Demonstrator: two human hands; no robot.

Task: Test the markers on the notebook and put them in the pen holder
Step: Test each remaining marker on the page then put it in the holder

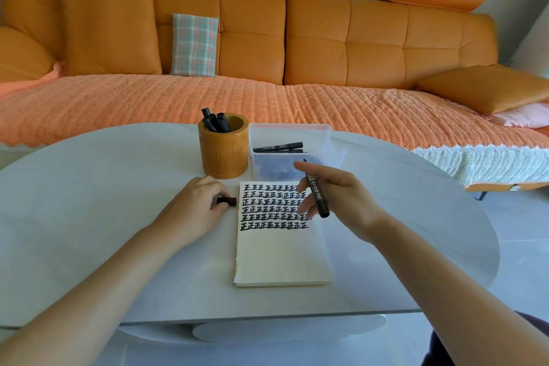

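You are holding the marker [317, 194] in your right hand [335, 196], fingers closed around its barrel, with the uncapped tip pointing up and away toward the clear plastic bin [294, 151] and the butt end hanging down over the notebook [282, 255]. Your left hand [196, 202] is resting on the tabletop [89, 202] just left of the notebook, fingers pinching the marker cap [227, 201], whose end is sticking out toward the page edge. The two hands are sitting apart, one on each side of the page top.

The notebook is lying flat and open on the tabletop in front of you. Its upper part is carrying six rows of black test strokes [273, 206]; the lower part is blank. The step in hand appears to be the transition between testing and storing: the marker is lifted off the paper, not writing.

The next move is likely calling for capping. Bring the cap and the tip together, align them along one axis, and press until seated.

The pen holder [222, 154] is standing just beyond the notebook's top left corner, already containing several black markers [215, 122]. Beside it on the right, the clear plastic bin is holding more markers [277, 147], presumably untested.
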